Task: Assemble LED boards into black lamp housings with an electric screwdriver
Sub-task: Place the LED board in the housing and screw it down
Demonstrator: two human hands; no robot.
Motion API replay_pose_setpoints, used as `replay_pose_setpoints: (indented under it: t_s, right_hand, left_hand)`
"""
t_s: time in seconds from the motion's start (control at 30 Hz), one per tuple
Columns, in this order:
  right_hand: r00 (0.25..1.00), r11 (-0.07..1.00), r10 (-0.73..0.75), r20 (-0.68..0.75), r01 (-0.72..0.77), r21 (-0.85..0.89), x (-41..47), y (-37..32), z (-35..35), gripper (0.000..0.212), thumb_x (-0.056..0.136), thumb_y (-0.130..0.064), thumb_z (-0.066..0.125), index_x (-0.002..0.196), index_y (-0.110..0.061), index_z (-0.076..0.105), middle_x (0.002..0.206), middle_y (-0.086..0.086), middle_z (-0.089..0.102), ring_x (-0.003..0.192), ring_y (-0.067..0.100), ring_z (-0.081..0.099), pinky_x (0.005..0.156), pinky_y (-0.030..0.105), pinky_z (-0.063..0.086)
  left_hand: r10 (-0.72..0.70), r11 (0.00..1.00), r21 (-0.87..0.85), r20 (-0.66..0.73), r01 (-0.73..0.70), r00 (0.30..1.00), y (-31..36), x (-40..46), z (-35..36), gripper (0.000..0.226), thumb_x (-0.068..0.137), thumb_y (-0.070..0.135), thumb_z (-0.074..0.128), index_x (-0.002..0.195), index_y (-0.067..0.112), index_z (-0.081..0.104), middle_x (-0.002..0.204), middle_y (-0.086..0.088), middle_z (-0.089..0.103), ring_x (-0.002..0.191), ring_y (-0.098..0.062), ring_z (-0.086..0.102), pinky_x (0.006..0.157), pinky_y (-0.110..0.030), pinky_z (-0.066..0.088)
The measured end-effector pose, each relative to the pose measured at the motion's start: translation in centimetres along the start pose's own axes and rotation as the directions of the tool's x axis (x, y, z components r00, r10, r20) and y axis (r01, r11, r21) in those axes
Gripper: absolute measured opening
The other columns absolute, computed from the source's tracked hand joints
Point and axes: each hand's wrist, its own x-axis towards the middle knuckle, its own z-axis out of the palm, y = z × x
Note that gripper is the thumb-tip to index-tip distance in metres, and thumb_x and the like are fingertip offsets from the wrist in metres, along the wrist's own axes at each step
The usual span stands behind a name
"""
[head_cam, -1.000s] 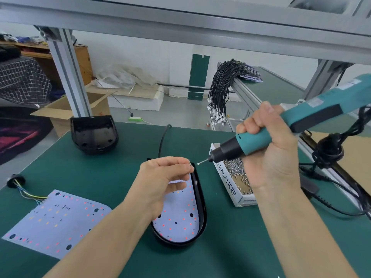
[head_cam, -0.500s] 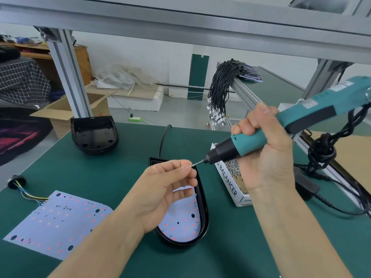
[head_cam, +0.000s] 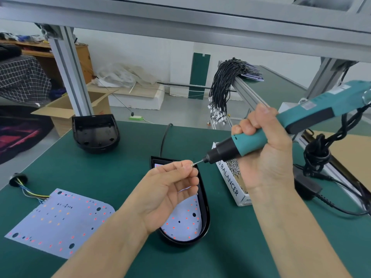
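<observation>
A: Left side of the bench [head_cam: 124, 163]?
B: Spare LED board [head_cam: 60, 221]; left hand [head_cam: 170, 189] pinches a screw [head_cam: 192, 164] above the black lamp housing [head_cam: 204, 217].
A: Right?
B: Right hand [head_cam: 265, 155] grips the electric screwdriver [head_cam: 281, 127], bit touching the screw

Open green surface in front and at the far middle; the sides are crowded

The left hand [head_cam: 170, 189] hovers over the upper half of the black housing [head_cam: 205, 213], covering the way down to its LED board [head_cam: 184, 219], while the right hand [head_cam: 265, 153] and electric screwdriver [head_cam: 261, 137] bar the space above the screw box [head_cam: 230, 185] just beside the housing. Coiled cables [head_cam: 317, 151] clutter the right edge. A loose LED board [head_cam: 60, 221] (with its wires [head_cam: 30, 192]) takes the left front, a second housing [head_cam: 95, 133] the far left corner. Bare surface [head_cam: 230, 247] lies along the near edge and between the two housings; the frame beam [head_cam: 180, 19] limits room overhead
</observation>
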Motion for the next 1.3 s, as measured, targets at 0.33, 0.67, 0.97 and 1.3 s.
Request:
replay_pose_setpoints:
  t_s: [0.33,0.67,0.97,1.3]
  right_hand:
    - [0.998,0.998,-0.056,0.0,0.056,-0.001,-0.1,0.6,0.1,0.033,0.085,-0.009,0.06,0.058,-0.022,0.046,0.056,-0.008,0.042,0.05,0.007,0.043,0.061,0.022,0.045]
    - [0.998,0.998,-0.028,-0.049,0.03,0.054,0.2,1.6,-0.5,0.035,0.085,-0.007,0.061,0.058,-0.025,0.05,0.056,-0.009,0.044,0.05,0.006,0.043,0.059,0.021,0.045]
    - [0.992,0.993,0.018,-0.127,-0.004,0.115,0.9,2.5,-1.0,0.027,0.078,-0.01,0.066,0.069,-0.021,0.042,0.059,-0.008,0.043,0.05,0.006,0.044,0.059,0.021,0.046]
    - [0.992,0.996,0.082,-0.095,-0.079,0.036,0.9,5.3,-1.5,0.034,0.078,-0.007,0.066,0.068,-0.023,0.038,0.06,-0.007,0.04,0.048,0.008,0.044,0.058,0.02,0.045]
  left_hand:
    - [0.019,0.995,-0.1,-0.051,-0.024,0.999,-0.4,0.3,0.1,0.015,0.067,0.007,0.065,0.082,0.003,0.067,0.07,-0.008,0.067,0.057,-0.015,0.065,0.055,-0.023,0.056]
    - [0.087,0.995,-0.025,-0.133,-0.091,0.987,-0.1,0.6,0.4,0.011,0.078,0.002,0.063,0.088,-0.001,0.066,0.069,-0.008,0.069,0.058,-0.014,0.066,0.056,-0.023,0.057]
    - [0.098,0.963,0.258,-0.054,-0.081,0.994,1.9,-0.2,-0.3,0.036,0.08,-0.006,0.066,0.112,0.01,0.065,0.096,-0.011,0.075,0.07,-0.015,0.069,0.066,-0.023,0.058]
    - [0.128,0.763,0.616,-0.441,0.196,0.888,3.3,0.6,-6.2,0.055,0.067,0.041,0.081,0.112,0.017,0.062,0.1,-0.002,0.064,0.077,-0.018,0.055,0.059,-0.027,0.045]
